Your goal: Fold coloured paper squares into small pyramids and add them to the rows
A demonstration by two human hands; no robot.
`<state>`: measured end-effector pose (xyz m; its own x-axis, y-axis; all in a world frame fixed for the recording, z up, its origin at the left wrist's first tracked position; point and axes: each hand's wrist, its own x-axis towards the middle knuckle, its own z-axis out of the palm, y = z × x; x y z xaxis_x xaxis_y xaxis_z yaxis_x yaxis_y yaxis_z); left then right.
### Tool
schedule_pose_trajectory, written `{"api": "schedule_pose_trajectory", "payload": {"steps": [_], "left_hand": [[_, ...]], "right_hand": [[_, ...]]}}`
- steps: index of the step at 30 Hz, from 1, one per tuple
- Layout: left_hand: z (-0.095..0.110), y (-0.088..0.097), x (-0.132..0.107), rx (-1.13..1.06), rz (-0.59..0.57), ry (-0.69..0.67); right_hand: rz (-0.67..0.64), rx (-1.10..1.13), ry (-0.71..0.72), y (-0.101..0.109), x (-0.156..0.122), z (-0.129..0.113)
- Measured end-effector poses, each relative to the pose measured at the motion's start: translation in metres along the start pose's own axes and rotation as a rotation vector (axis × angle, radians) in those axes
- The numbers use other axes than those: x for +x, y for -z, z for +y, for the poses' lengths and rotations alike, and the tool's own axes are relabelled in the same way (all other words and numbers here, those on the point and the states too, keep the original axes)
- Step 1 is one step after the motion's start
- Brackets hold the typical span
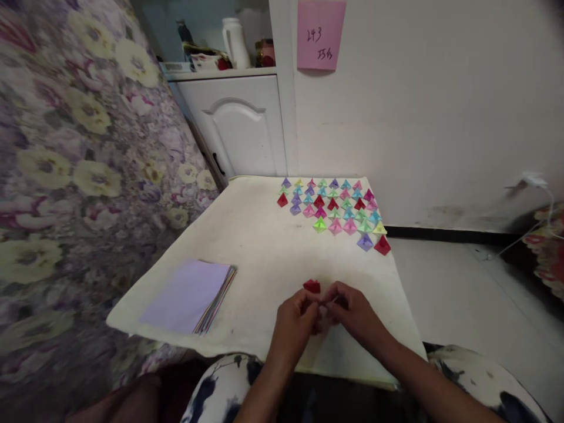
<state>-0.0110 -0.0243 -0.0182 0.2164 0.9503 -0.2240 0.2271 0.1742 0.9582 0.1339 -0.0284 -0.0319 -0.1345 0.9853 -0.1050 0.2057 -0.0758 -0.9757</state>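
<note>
My left hand (296,320) and my right hand (352,308) meet over the near part of the cream-covered table (259,235). Fingertips on both sides are closed together in a pinch around a small pale piece (325,312), too blurred to name. Just beyond my left fingertips shows a small red folded paper (312,286); whether it touches them I cannot tell. Farther back, several folded paper pieces stand in rows, among them a purple one (365,241), a dark red one (382,245) and a lime green one (319,224).
A stack of coloured paper (189,296), purple on top, lies at the left. Floral fabric (97,176) hangs along the left side. Behind the table stand a white cabinet (240,126) and a wall with a pink note (321,35). A plugged charger (534,180) is at right.
</note>
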Motion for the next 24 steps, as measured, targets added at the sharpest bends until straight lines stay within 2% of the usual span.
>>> {"api": "schedule_pose_trajectory", "payload": {"steps": [2, 3, 5, 7, 9, 12, 15, 19, 24], "left_hand": [[-0.006, 0.001, 0.000, 0.320, -0.008, -0.009], [-0.008, 0.002, 0.000, 0.462, -0.014, -0.026], [-0.010, 0.006, 0.000, 0.677, 0.011, -0.066], [-0.009, 0.011, 0.001, 0.770, 0.091, -0.086], [-0.006, 0.015, 0.002, 0.757, 0.165, -0.088], [-0.005, 0.017, 0.004, 0.704, 0.184, -0.101], [-0.007, 0.012, 0.006, 0.658, 0.162, -0.124], [-0.014, 0.005, 0.011, 0.476, 0.170, -0.147], [-0.020, 0.001, 0.019, 0.096, 0.138, -0.080]], "right_hand": [[-0.101, -0.202, -0.018, 0.003, 0.001, 0.009], [-0.092, -0.286, -0.013, 0.005, 0.002, 0.011], [-0.029, -0.414, 0.014, 0.012, 0.004, 0.012], [0.085, -0.495, 0.037, 0.021, 0.007, 0.009], [0.218, -0.534, 0.044, 0.030, 0.013, 0.008], [0.341, -0.512, 0.085, 0.039, 0.025, 0.013], [0.341, -0.492, 0.124, 0.041, 0.039, 0.024], [0.291, -0.465, 0.149, 0.032, 0.051, 0.030], [0.234, -0.474, 0.240, 0.018, 0.041, 0.021]]}}
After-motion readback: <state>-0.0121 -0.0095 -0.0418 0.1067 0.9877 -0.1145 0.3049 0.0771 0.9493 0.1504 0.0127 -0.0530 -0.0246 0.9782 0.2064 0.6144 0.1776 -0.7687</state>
